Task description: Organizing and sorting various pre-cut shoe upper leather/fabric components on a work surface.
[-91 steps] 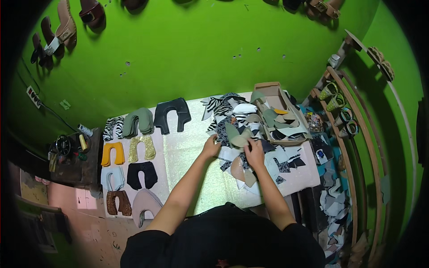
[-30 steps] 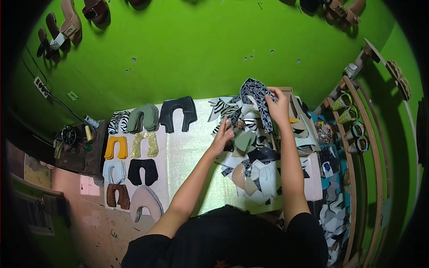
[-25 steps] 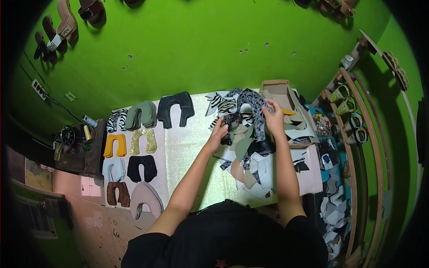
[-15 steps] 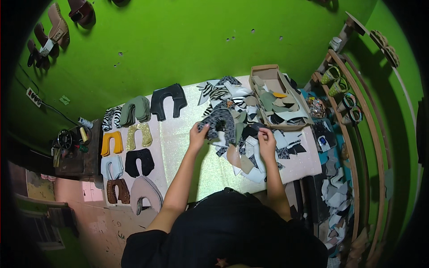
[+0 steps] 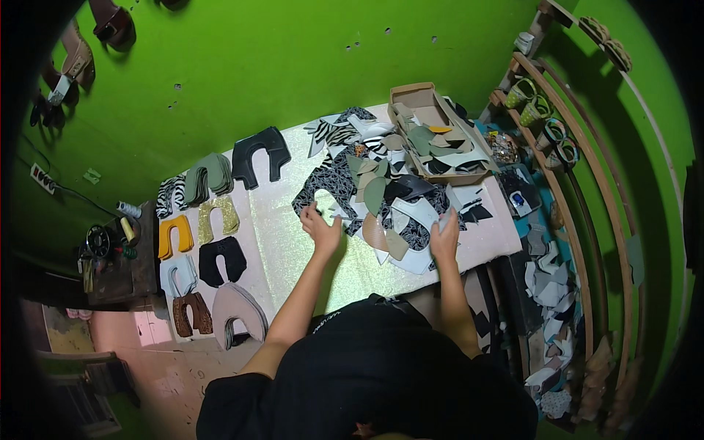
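My left hand [image 5: 323, 229] is at the near edge of a black-and-grey patterned U-shaped piece [image 5: 317, 183], thumb and fingers apart around its lower end. The piece lies flat at the left side of a heap of cut scraps, its curved opening toward me. At the heap's right side, my right hand [image 5: 444, 238] is closed on the edge of a pale scrap [image 5: 446, 215]; its fingertips are partly hidden. Between my hands lie a green scrap [image 5: 375, 195], a tan scrap [image 5: 375, 231], a white scrap [image 5: 415, 212] and more patterned pieces.
Stacked U-shaped pieces stand in rows at the table's left, among them black [image 5: 261, 155], green [image 5: 208, 176], orange [image 5: 176, 235] and pale pink [image 5: 239, 312]. An open cardboard box [image 5: 469, 176] of scraps sits back right. Beyond it leans a wooden rack [image 5: 561, 187] with sandals.
The patterned U-shaped piece, held up in my left hand before, now lies on the table at the heap's left. The dark scrap is gone from my right hand, which moved nearer me.
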The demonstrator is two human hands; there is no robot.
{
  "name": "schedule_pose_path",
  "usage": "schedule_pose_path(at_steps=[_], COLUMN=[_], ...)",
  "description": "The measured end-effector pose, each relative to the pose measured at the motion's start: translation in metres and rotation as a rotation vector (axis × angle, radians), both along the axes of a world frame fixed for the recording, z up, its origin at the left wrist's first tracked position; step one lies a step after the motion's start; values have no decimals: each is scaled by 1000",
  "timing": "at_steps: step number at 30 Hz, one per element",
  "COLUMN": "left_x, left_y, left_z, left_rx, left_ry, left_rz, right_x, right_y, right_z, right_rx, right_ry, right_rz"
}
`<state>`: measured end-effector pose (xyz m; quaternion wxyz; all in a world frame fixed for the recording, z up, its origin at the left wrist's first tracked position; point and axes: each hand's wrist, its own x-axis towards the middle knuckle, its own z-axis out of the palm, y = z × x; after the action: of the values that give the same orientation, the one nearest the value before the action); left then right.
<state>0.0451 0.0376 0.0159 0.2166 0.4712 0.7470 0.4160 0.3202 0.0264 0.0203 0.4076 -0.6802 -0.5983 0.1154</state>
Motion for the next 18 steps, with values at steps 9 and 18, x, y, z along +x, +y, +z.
schedule_pose_path(at_steps=[9,18], left_x=[48,41], left_y=[0,-3], left_z=[22,55], left_rx=[123,-277], left_ry=[-135,-1044], left_rz=[-550,-856], right_x=[28,-13], right_y=[-25,-29], right_z=[42,44], right_rx=[-240,-513], right_ry=[1436,1689], right_rz=[444,758])
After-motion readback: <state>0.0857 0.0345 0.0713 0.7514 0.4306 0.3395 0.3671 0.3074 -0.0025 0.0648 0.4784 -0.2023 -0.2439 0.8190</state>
